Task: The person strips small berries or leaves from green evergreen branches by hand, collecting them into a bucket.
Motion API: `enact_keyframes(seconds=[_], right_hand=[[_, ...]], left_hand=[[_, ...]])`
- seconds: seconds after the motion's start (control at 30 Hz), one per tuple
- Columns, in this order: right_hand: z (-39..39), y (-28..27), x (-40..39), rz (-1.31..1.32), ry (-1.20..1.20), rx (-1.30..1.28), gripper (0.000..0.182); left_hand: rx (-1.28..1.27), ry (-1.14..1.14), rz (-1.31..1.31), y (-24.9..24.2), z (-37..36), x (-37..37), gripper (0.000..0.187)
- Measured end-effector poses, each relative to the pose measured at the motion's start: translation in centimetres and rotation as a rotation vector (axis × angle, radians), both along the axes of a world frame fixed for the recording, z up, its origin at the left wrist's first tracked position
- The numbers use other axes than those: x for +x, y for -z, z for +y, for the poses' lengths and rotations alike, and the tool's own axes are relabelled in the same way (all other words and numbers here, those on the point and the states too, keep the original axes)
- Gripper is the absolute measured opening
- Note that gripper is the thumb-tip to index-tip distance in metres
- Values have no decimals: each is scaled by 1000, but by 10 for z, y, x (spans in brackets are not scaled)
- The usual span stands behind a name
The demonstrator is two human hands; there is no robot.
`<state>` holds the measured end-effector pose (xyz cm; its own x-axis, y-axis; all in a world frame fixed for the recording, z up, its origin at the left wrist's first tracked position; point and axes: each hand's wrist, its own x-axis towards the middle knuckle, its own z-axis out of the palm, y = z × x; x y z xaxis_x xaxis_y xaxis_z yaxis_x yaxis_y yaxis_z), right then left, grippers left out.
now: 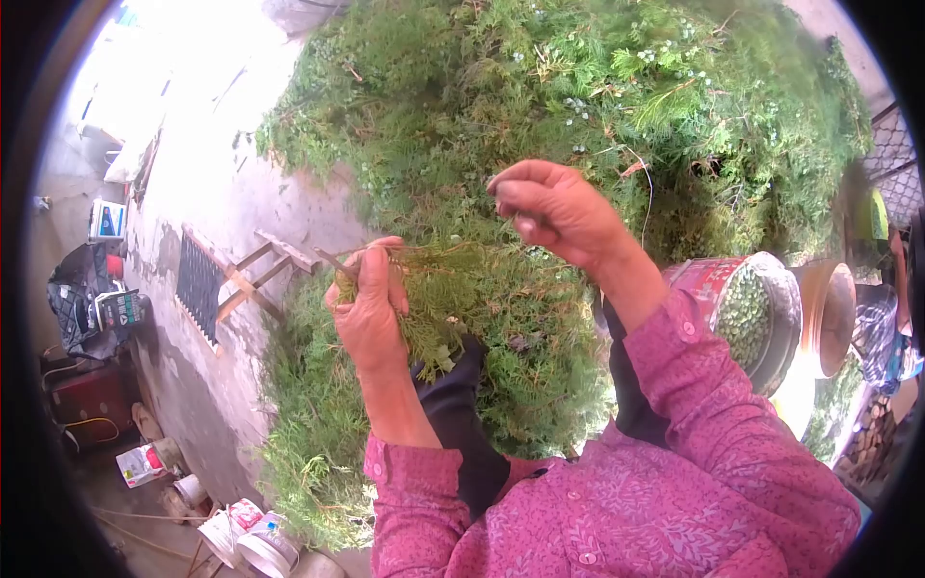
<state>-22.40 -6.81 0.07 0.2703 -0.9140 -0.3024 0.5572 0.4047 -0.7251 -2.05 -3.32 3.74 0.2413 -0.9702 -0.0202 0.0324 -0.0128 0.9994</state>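
Left hand (372,303) is grasping a feathery green sprig (434,294); right hand (554,212) is curling loosely above leafy branches (520,366). Peeling plaster wall (183,337) is standing at left.

Branches (540,87) crowd the front and both legs' sides; the red bucket (708,289) blocks the right, while air above the greenery allows passage.

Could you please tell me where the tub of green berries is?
In the head view, the tub is at the right, beside the pink right sleeve.
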Motion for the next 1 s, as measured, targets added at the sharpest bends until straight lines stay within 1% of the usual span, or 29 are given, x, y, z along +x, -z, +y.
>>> enact_keyframes(seconds=[0.03,0.07,0.1,0.17,0.2,0.23,0.3,0.33,0.4,0.5,0.63,0.7,0.73,0.77,0.8,0.83,0.87,0.9,0.93,0.97,1.0], right_hand=[[3,-2,4,29,-71,-62,12],[6,0,8,118,-117,-113,18],[8,-2,12,118,-116,-113,18],[10,-7,16,291,-233,-156,22],[10,-7,17,337,-288,-151,23],[10,-5,18,337,-289,-151,23],[11,0,20,515,-305,-206,22],[12,4,20,515,-306,-204,22],[12,8,22,400,-322,-242,21],[14,2,23,351,-299,-205,18],[12,4,21,405,-301,-229,15],[9,10,19,511,-226,-179,14],[6,10,15,511,-225,-180,14],[2,10,10,318,-149,-40,13],[0,10,6,125,-72,97,12],[-1,9,2,127,-72,95,12],[-2,8,-1,-90,-76,92,11],[-3,5,-2,-308,-80,89,10],[0,-2,0,-252,-46,145,10],[1,-1,3,-253,-48,146,10],[1,1,7,-269,-60,163,10]], left_hand=[[-8,44,6,3,0,2,24],[-7,45,5,4,0,1,24],[6,51,-4,6,0,1,24],[18,56,-13,6,0,-2,24],[9,64,-18,6,0,-3,24],[0,72,-23,6,1,-4,24],[-1,84,-24,7,0,-5,25],[-3,96,-24,7,1,-6,25],[15,110,-31,6,1,-6,25],[39,125,-32,4,2,-6,26],[39,109,-17,5,1,-4,26],[23,81,-5,5,2,-5,26],[7,54,7,5,1,-5,26],[6,55,7,7,0,-3,26],[-32,-7,-23,9,-3,2,26],[-71,-72,-51,10,-5,4,27],[-72,-74,-49,10,-6,2,27],[10,-128,-116,10,-6,-1,28],[93,-182,-183,10,-5,-4,29],[94,-185,-184,13,-4,-7,29],[100,-141,-189,16,-3,-10,30]])
